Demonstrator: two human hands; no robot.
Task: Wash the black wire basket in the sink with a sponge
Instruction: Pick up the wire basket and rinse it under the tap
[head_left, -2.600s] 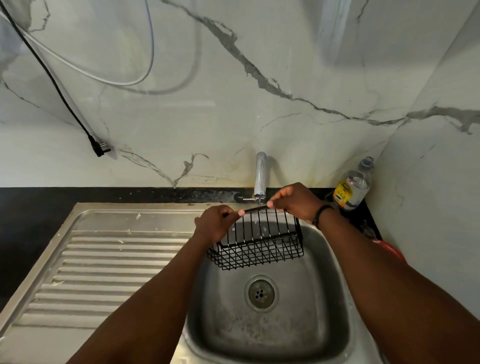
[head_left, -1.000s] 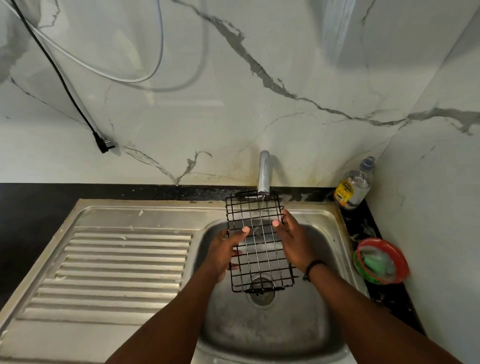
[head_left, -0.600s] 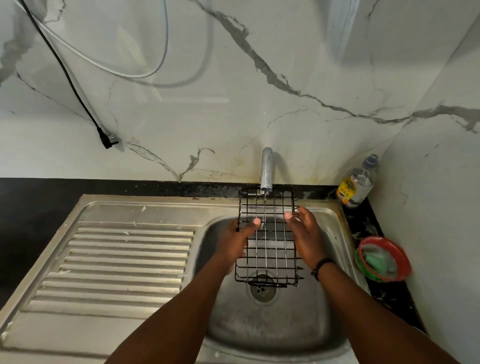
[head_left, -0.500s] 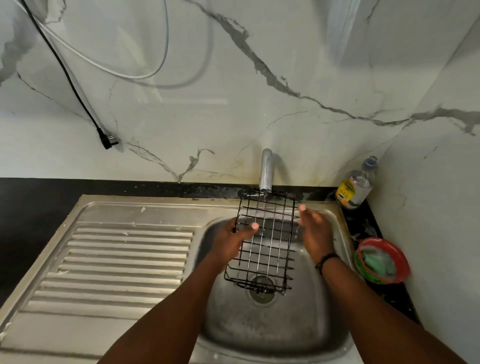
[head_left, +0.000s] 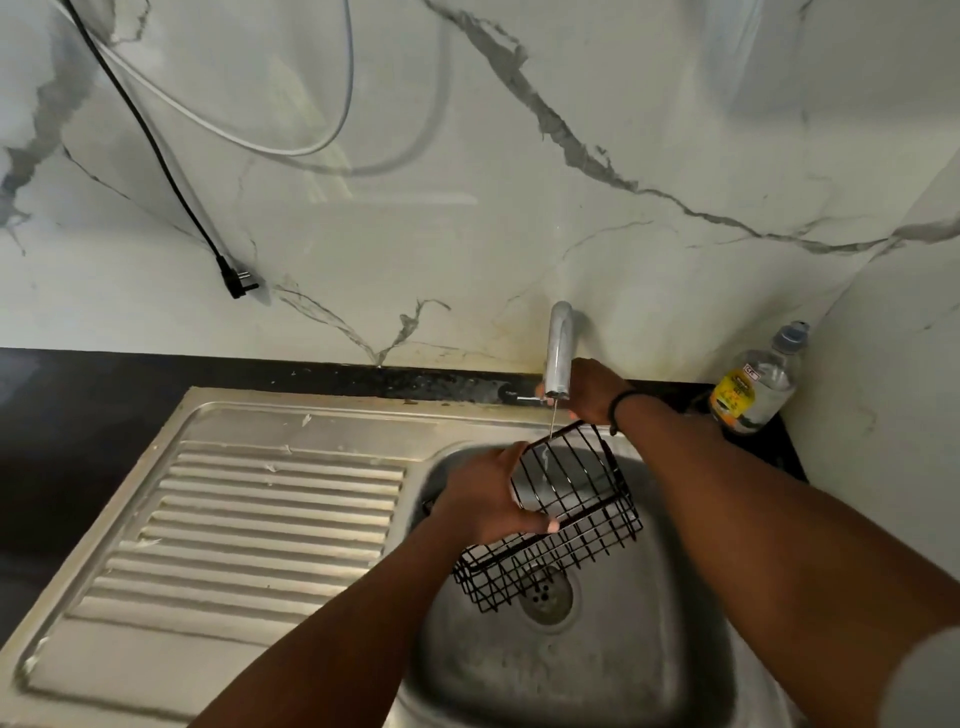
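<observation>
Having left the basket (head_left: 561, 512) for the tap (head_left: 558, 353) lever, our right hand (head_left: 589, 397), its grip unclear, is turning gently while our left hand (head_left: 491, 501) is grasping the basket steady.

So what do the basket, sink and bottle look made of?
Basket: thin metal wire with a black coating, probably; open grid, matte.
Sink: stainless steel by the look; brushed grey sheen, pressed ridges on the drainboard.
Bottle: clear plastic, likely; see-through body, yellow label, bluish cap.
</observation>
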